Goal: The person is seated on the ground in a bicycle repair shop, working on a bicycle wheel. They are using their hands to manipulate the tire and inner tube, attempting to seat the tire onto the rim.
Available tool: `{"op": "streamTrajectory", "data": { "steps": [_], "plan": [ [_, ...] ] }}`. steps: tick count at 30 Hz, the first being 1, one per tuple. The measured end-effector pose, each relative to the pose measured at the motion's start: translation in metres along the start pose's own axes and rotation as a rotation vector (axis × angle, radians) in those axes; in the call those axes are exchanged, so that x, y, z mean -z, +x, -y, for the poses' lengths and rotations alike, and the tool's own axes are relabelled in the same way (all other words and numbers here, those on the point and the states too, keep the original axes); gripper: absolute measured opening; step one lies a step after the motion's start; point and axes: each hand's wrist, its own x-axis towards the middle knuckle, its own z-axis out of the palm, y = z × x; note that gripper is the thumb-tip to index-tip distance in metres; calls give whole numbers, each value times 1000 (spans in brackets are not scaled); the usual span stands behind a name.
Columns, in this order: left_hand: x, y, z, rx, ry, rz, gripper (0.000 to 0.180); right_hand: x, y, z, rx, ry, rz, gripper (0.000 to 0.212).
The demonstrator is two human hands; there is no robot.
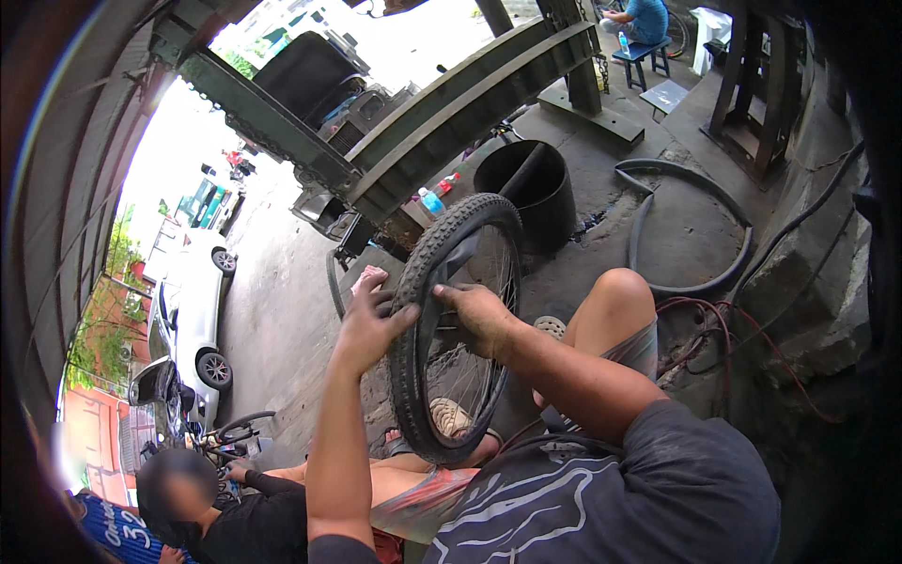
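Note:
A bicycle wheel with a black knobby tire stands upright before me, between my legs. My left hand grips the tire's left side, its thumb pressed over the tread. On the other side my right hand is closed, thumb and fingers pinching a slack dark inner tube at the tire's inner edge. The tube bulges out of the tire above that hand. Spokes show below my right hand. Whether the tube sits inside the tire lower down is hidden.
A dark round tub stands just beyond the wheel. A loose grey tube lies looped on the floor at right, near red hoses. A heavy metal beam frame crosses ahead. A person in black sits close at my left.

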Motion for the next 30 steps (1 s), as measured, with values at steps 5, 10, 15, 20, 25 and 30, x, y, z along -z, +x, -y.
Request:
{"op": "streamTrajectory", "data": {
  "steps": [5, 10, 15, 20, 25, 30],
  "plan": [
    [-6, 32, 2, 76, -193, 193, 82, 4, 2, -9, 125, -272, 7, 35],
    [-16, 9, -12, 186, -452, 261, 79, 12, 3, -2, 219, -132, -83, 35],
    [-23, 3, -27, -9, 314, 186, 98, 6, -16, 3, 117, 62, -47, 24],
    [-33, -21, -40, -42, 320, 265, 96, -3, -29, 6, 17, 266, -79, 18],
    [-38, -22, -66, -8, 331, 289, 95, -3, -42, 22, -7, 245, -58, 17],
    [-32, -19, -58, 7, 329, 186, 100, 12, -21, 21, 30, 85, -22, 29]
  ]
}}
